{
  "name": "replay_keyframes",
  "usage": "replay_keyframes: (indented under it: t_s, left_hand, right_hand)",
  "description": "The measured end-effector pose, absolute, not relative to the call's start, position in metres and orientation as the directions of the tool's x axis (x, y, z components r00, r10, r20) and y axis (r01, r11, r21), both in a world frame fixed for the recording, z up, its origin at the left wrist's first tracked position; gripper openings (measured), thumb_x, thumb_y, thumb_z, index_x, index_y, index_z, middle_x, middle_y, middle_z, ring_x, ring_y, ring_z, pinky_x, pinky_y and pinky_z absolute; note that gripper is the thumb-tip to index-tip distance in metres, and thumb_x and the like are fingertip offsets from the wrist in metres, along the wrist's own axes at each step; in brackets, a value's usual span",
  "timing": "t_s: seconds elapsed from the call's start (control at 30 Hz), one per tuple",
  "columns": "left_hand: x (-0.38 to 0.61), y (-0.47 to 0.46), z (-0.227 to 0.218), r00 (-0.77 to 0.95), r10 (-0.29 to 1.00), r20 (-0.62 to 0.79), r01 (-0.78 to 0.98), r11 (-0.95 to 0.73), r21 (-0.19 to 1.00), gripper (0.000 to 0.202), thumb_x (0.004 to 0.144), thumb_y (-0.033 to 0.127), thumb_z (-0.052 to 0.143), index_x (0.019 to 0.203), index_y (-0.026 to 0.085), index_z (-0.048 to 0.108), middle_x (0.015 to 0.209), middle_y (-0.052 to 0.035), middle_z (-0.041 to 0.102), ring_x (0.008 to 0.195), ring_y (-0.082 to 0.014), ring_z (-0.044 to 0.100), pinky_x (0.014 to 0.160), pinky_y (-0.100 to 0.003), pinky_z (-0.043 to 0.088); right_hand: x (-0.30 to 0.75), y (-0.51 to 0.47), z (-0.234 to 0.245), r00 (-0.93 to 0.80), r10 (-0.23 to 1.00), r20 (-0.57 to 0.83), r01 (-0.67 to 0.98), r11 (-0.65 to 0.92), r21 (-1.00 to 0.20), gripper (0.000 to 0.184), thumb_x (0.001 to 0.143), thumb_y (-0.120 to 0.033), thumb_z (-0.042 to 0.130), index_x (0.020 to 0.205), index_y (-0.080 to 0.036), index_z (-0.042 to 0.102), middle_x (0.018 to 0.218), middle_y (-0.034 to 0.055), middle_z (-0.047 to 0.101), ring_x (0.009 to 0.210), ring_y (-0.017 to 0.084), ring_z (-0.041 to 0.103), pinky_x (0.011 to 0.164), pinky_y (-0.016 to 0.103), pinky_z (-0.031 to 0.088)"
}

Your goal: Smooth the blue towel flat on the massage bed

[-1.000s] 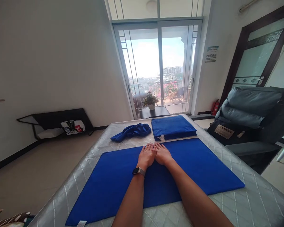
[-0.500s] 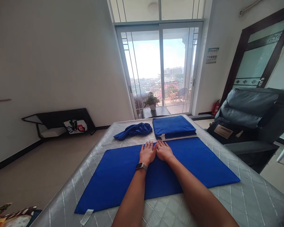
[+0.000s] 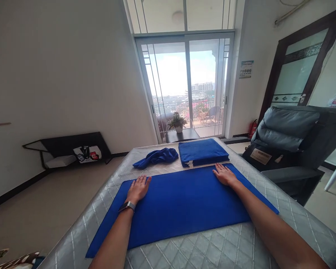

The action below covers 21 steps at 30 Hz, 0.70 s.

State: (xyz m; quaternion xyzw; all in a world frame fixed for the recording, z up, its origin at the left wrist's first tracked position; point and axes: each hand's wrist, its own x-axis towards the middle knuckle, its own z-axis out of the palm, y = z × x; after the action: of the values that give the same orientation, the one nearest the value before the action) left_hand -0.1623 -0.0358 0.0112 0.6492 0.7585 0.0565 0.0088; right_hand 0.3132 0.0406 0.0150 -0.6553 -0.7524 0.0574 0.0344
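Blue cloth (image 3: 182, 209) lies flat on the mattress (image 3: 196, 250); left hand (image 3: 138, 189) at its ten o'clock, right hand (image 3: 225, 175) at two, both open, palm-down, probably set apart to keep it smooth.

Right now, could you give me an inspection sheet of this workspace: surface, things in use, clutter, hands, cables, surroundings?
Surface: quilted grey mattress.
Things in use: spread blue cloth, lying flat.
Clutter: crumpled blue cloth and blue stack, both beyond the spread blue cloth.
Hands: left hand and right hand lie palm-down, apart, on the spread blue cloth.
Cables: nothing seen around the hands.
Surroundings: dark armchair at right; potted plant before glass doors.
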Motion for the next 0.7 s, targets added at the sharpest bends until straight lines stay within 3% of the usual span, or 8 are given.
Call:
replay_keyframes:
  t_s: [0.37, 0.7]
  left_hand:
    - [-0.256, -0.03, 0.0, -0.199, 0.979, 0.042, 0.975, 0.193, 0.11, 0.082, 0.096, 0.066, 0.016, 0.156, 0.012, 0.028, 0.164, -0.0132, 0.023, 0.152, -0.0292, 0.019, 0.123, -0.051, 0.018]
    - [-0.249, -0.035, 0.01, -0.241, 0.97, -0.013, 0.962, 0.241, 0.13, 0.085, 0.095, 0.069, 0.014, 0.158, 0.013, 0.023, 0.166, -0.0094, 0.018, 0.154, -0.0277, 0.014, 0.125, -0.048, 0.013]
  right_hand:
    - [0.371, 0.063, 0.004, -0.059, 0.998, -0.003, 0.994, 0.059, -0.089, 0.072, 0.101, -0.048, 0.017, 0.159, -0.005, 0.021, 0.166, 0.011, 0.018, 0.153, 0.02, 0.014, 0.124, 0.037, 0.012]
    - [0.374, 0.07, -0.002, -0.038, 0.999, 0.014, 0.997, 0.038, -0.07, 0.074, 0.101, -0.051, 0.015, 0.159, -0.006, 0.021, 0.166, 0.0113, 0.018, 0.152, 0.021, 0.014, 0.124, 0.038, 0.013]
